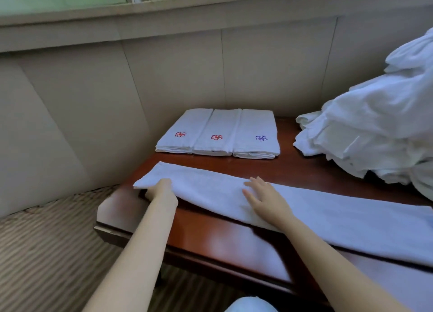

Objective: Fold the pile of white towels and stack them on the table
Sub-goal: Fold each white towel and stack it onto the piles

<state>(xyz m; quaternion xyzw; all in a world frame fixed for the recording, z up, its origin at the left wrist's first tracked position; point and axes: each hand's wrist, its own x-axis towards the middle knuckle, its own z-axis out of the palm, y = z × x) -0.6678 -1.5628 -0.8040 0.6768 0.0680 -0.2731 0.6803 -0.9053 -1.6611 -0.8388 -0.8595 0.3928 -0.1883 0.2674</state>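
A long white towel (316, 208), folded into a narrow strip, lies across the dark red-brown table (210, 232) from left to right. My left hand (161, 189) grips the strip near its left end, fingers tucked under the near edge. My right hand (264, 196) rests flat on the strip's middle with fingers spread. Behind it, three folded white towels (218, 131) lie side by side at the table's back, two with a red flower mark and one with a blue one. A heap of unfolded white towels (375, 128) fills the right side.
A panelled wall (164, 72) and a window sill run behind the table. To the left, past the table's edge, is striped carpet (46, 241). Bare wood shows between the strip and the folded towels.
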